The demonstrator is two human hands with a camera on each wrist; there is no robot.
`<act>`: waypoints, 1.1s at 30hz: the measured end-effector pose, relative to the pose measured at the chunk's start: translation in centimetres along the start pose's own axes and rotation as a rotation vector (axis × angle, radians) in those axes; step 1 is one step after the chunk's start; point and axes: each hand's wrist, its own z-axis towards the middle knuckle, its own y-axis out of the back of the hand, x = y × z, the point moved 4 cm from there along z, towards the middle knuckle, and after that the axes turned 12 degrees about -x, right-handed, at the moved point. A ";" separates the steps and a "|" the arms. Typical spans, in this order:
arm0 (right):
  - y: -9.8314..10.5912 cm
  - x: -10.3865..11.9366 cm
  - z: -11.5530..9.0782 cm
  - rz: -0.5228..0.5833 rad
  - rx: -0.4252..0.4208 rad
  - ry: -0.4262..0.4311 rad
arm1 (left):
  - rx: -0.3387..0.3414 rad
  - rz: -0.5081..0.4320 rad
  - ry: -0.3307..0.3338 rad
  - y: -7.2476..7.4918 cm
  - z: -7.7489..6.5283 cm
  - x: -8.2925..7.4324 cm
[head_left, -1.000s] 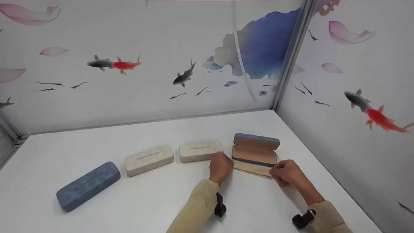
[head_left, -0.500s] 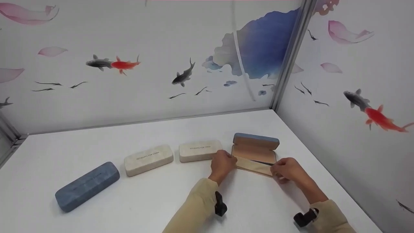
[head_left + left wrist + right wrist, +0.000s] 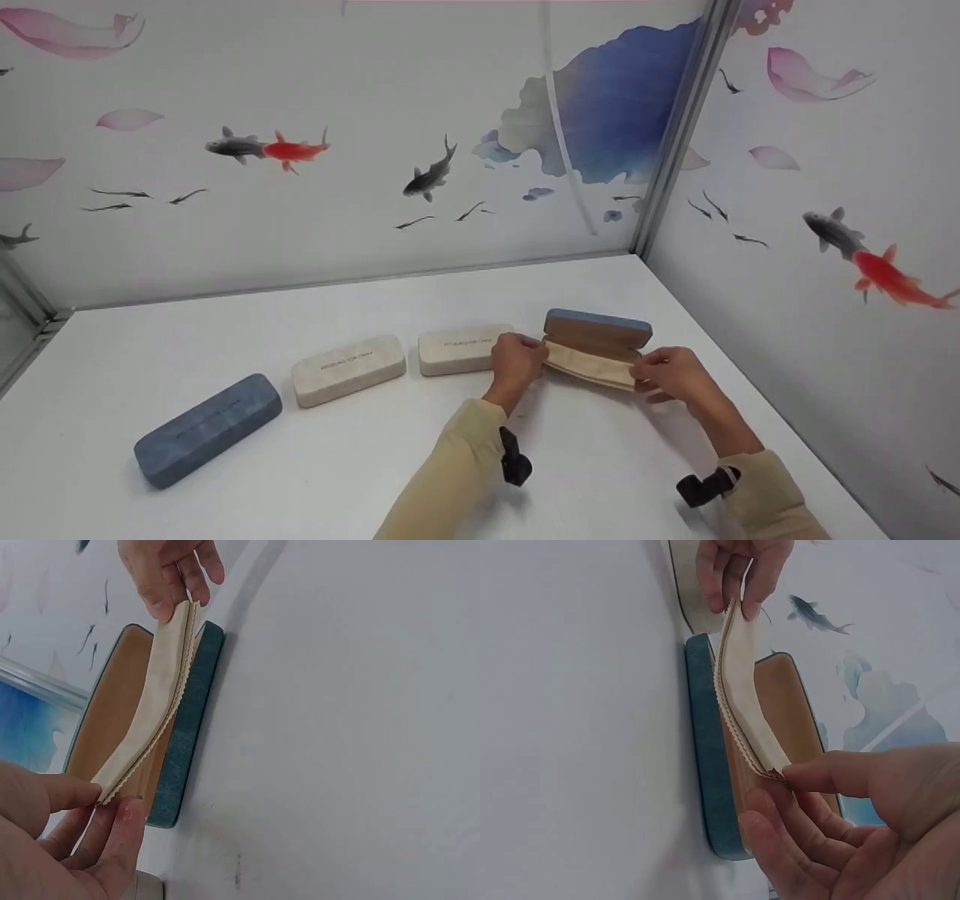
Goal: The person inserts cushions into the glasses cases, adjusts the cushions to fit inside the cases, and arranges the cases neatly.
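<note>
A cream folded cloth (image 3: 592, 366) with zigzag edges stretches between both hands. My left hand (image 3: 517, 367) pinches one end of it between thumb and fingers, and my right hand (image 3: 679, 375) pinches the other. Behind and beneath the cloth, a blue glasses case (image 3: 600, 318) stands with its lid up, its tan lining showing. In the left wrist view the cloth (image 3: 159, 701) sags in the middle over the case's opening, partly hiding the inside. The right wrist view shows the case's blue front wall (image 3: 714, 765) just below the cloth.
Left of the open case lie a cream glasses case (image 3: 457, 352), a second cream case (image 3: 349, 371) and a closed blue case (image 3: 208, 431), all on the white table (image 3: 315, 480). Walls with printed fish stand behind and to the right.
Both hands have lifted the folded cloth and carried it away from the person, from in front of the open case to over it. The cases have stayed in place.
</note>
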 end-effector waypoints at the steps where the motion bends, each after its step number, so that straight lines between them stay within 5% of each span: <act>1: 0.1 0.1 0.1 -0.001 -0.004 0.001 | -0.010 -0.002 0.001 0.0 0.1 -0.1; 12: 0.3 0.4 0.9 0.021 -0.061 -0.037 | -0.090 -0.013 -0.005 -1.1 0.5 -0.4; 33: -0.9 -0.7 1.6 0.099 -0.185 -0.044 | -0.070 -0.078 -0.083 -2.3 0.6 0.2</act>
